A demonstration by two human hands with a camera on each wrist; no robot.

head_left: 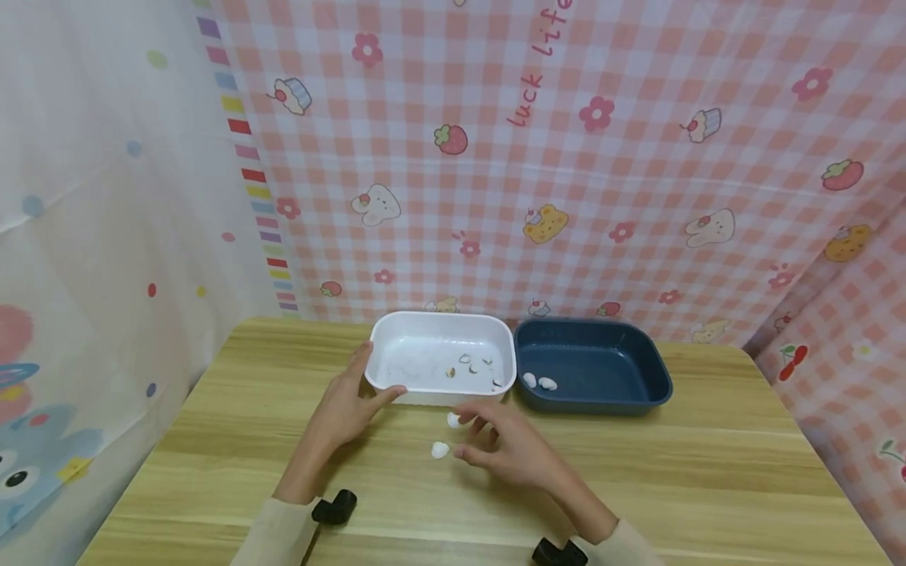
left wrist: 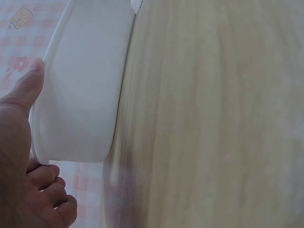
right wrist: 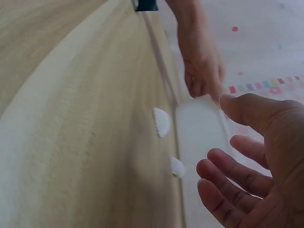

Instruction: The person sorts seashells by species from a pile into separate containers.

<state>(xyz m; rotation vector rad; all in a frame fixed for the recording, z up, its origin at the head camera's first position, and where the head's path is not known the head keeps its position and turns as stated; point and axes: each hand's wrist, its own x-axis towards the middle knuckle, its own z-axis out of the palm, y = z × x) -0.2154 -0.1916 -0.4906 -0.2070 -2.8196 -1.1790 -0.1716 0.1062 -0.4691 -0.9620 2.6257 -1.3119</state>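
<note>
My left hand [head_left: 344,407] grips the left end of a white plastic basin [head_left: 442,317], its thumb on the near rim and its fingers round the side. In the left wrist view the basin's smooth outer wall [left wrist: 80,90] shows beside the thumb. Two white seashells lie on the table before the basin, one shell [head_left: 440,450] nearer me and another shell [head_left: 453,420] by my right fingertips. My right hand [head_left: 513,444] hovers beside them, thumb and fingers apart with nothing between them. In the right wrist view, both ridged shells [right wrist: 162,122] lie beyond the fingers.
Several small shells [head_left: 451,373] lie inside the white basin. A dark blue basin [head_left: 594,405] stands against its right side, with two white shells [head_left: 548,384] at its left end. Behind the wooden table [head_left: 708,472] hangs a pink checked cloth [head_left: 637,181].
</note>
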